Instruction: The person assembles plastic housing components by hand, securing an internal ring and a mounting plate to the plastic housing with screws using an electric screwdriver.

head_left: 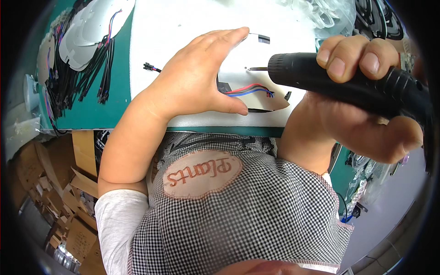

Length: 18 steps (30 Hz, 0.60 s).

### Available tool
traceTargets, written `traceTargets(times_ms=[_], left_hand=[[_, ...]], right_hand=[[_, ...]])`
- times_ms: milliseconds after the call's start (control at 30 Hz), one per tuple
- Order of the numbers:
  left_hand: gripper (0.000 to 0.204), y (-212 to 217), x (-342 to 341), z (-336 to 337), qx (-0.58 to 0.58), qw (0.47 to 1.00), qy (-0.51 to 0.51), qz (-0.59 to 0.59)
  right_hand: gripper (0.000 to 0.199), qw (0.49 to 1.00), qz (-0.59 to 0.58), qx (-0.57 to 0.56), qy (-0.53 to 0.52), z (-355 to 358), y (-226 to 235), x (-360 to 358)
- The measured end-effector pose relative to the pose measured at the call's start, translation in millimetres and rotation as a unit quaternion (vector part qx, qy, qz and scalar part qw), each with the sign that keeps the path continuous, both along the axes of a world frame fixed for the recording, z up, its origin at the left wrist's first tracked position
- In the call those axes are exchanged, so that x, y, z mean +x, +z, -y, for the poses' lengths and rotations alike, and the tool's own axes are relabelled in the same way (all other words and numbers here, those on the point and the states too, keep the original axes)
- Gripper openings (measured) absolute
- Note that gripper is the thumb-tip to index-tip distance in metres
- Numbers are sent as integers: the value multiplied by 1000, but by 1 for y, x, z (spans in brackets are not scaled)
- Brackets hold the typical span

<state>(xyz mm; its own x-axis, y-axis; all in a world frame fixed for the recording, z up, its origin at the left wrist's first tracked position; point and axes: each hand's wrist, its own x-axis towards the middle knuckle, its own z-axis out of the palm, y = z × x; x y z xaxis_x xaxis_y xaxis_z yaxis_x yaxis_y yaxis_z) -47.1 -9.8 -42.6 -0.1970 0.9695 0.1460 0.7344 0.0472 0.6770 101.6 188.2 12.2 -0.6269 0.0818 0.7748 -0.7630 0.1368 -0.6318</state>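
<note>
My right hand [350,121] wraps round a black electric screwdriver [295,68], which lies sideways with its thin bit pointing left. The bit's tip is at a small hole in a white curved panel [233,66]. Spread across the panel's left side, my left hand [195,75] grips it, with the fingers at its far edge and the thumb along the near edge. Red, blue and black wires [252,89] run over the panel near that thumb. A small black connector [150,67] on a lead sticks out left of my left wrist.
A white foam sheet [156,27] lies under the work on a green table [121,96]. At the left are stacked white panels [80,43] and bundled black cables [94,75]. Clear plastic bags [327,18] sit at the far right. Cardboard boxes [80,236] stand below at the left.
</note>
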Motion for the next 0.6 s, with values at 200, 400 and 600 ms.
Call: traceTargets(times_ms=[200,400,600], left_hand=[[111,0,-2,0,2,1000,0,8],[105,1,-1,1,1,1000,-5,0],[106,-4,-1,2,14,1000,-6,15]], right_hand=[[89,997,-13,67,-31,4,1,-11],[97,996,-38,84,6,37,17,-26],[94,997,-9,71,43,25,16,-35]])
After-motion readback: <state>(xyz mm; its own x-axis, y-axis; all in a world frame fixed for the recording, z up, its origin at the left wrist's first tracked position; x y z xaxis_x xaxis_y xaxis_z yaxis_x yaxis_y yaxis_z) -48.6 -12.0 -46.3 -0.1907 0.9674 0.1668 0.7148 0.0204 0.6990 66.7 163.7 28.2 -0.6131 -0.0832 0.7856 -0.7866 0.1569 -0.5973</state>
